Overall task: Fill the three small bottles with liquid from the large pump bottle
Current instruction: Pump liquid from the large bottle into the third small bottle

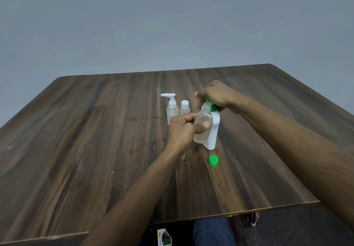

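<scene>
pump bottle pressed by right hand; no legible label.

Green cap, dark woodgrain table

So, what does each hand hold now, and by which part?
The left hand holds the small clear bottle by its body, thumb across the front. The right hand rests on the green pump head of the large white bottle; its grip there is hidden.

Left hand curled in grip; right hand pressing downward.
</scene>
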The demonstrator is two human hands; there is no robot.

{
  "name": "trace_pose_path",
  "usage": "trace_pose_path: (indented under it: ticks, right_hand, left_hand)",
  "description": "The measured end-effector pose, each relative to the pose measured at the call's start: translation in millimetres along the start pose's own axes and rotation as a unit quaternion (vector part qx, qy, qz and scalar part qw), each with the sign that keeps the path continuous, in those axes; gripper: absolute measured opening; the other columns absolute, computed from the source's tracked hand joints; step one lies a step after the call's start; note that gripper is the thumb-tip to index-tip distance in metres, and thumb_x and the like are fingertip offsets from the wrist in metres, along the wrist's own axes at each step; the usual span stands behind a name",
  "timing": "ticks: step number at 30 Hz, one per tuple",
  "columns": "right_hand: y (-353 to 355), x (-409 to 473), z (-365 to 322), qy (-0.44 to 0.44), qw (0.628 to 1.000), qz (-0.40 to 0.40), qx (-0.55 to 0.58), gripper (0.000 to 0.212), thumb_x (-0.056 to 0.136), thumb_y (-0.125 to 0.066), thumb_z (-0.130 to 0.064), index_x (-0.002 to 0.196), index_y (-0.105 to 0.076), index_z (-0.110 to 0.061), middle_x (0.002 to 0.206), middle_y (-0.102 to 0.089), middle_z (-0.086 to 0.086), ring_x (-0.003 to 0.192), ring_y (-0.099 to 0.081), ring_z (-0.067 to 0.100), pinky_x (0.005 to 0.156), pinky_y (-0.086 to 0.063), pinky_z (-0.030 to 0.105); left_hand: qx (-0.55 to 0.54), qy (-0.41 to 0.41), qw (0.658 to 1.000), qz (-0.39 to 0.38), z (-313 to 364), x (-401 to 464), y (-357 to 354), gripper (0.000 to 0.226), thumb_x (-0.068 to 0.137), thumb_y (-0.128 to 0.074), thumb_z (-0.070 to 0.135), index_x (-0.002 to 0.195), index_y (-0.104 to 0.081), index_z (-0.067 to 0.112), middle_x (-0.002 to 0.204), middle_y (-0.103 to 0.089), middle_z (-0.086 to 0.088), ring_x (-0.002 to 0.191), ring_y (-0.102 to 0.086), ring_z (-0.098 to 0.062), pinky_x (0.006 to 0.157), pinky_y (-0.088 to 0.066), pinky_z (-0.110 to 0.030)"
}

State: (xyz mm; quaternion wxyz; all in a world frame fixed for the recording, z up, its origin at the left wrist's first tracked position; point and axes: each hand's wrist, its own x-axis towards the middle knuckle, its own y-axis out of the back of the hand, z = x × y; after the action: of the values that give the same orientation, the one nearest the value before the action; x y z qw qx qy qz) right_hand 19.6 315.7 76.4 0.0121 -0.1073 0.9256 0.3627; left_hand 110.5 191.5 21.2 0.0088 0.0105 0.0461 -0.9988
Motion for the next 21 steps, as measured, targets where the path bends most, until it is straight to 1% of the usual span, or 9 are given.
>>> trace_pose_path:
  ticks: [3,6,9,12,14,16,19,21]
  right_hand:
    - [-1.0,1.9,0.9,0.007,1.000,0.009,-0.014,0.033,0.097,-0.057,-0.027,0.085,-0.072,0.000,0.077,-0.068,0.012,0.059,-0.060,0.021,0.054,-0.047,0.026]
    - [0.6,-0.4,0.2,-0.002,1.000,-0.002,0.014,0.038,0.098,-0.058,-0.035,0.082,-0.070,-0.003,0.076,-0.070,0.008,0.059,-0.062,0.019,0.056,-0.048,0.026]
    - [4.3,-2.7,-2.0,-0.022,0.998,-0.026,0.046,0.041,0.097,-0.058,-0.042,0.080,-0.068,-0.006,0.080,-0.073,0.008,0.062,-0.064,0.018,0.057,-0.050,0.026]
    - [4.3,-2.2,-1.6,-0.021,0.999,-0.028,0.040,0.036,0.097,-0.057,-0.035,0.080,-0.069,-0.005,0.086,-0.075,0.011,0.063,-0.064,0.019,0.059,-0.051,0.027]
    - [2.3,-1.7,-1.5,-0.017,0.999,-0.014,0.023,0.030,0.094,-0.057,-0.026,0.080,-0.070,-0.003,0.086,-0.074,0.014,0.062,-0.062,0.021,0.059,-0.051,0.028]
    - [0.2,-0.1,-0.6,-0.012,1.000,0.008,0.001,0.028,0.088,-0.056,-0.020,0.085,-0.073,0.002,0.089,-0.074,0.019,0.064,-0.060,0.023,0.062,-0.052,0.033]
    - [-0.7,1.0,0.7,-0.008,1.000,0.021,-0.020,0.032,0.086,-0.055,-0.022,0.088,-0.074,0.004,0.095,-0.074,0.023,0.066,-0.061,0.025,0.066,-0.053,0.037]
    - [-0.1,0.9,0.8,-0.004,1.000,0.016,-0.016,0.034,0.091,-0.056,-0.027,0.085,-0.074,0.002,0.096,-0.075,0.022,0.065,-0.061,0.024,0.065,-0.052,0.035]
  left_hand:
    - [-0.001,-0.002,1.000,-0.001,-0.1,0.2,0.3,0.022,0.076,-0.071,0.000,0.087,-0.075,0.019,0.079,-0.073,0.004,0.076,-0.065,-0.013,0.076,-0.055,-0.036]
    - [-0.011,0.001,1.000,-0.008,-0.3,-0.2,0.5,0.021,0.076,-0.071,0.000,0.087,-0.075,0.018,0.080,-0.073,0.003,0.075,-0.064,-0.013,0.077,-0.054,-0.037]
    - [-0.005,0.003,1.000,-0.005,-0.8,-0.3,0.9,0.021,0.076,-0.071,0.001,0.087,-0.075,0.018,0.081,-0.073,0.002,0.076,-0.065,-0.014,0.078,-0.054,-0.039]
    - [0.002,-0.002,1.000,-0.006,-1.3,0.5,1.1,0.021,0.076,-0.072,0.001,0.088,-0.075,0.017,0.079,-0.073,0.002,0.077,-0.065,-0.016,0.077,-0.054,-0.039]
    - [0.000,-0.003,1.000,-0.007,-1.2,1.2,1.3,0.021,0.076,-0.071,0.000,0.091,-0.075,0.014,0.078,-0.072,0.002,0.075,-0.065,-0.015,0.072,-0.053,-0.036]
    - [-0.006,-0.003,1.000,-0.008,-0.9,1.9,1.4,0.022,0.076,-0.071,0.000,0.093,-0.075,0.013,0.077,-0.072,0.003,0.072,-0.065,-0.012,0.068,-0.053,-0.030]
    - [-0.012,-0.007,1.000,-0.011,0.1,1.5,1.3,0.022,0.076,-0.070,-0.001,0.088,-0.075,0.017,0.075,-0.072,0.007,0.069,-0.064,-0.006,0.069,-0.053,-0.030]
    - [-0.011,-0.008,1.000,-0.012,-0.1,1.2,1.6,0.023,0.076,-0.070,-0.001,0.086,-0.074,0.019,0.075,-0.072,0.009,0.068,-0.065,-0.005,0.070,-0.054,-0.030]
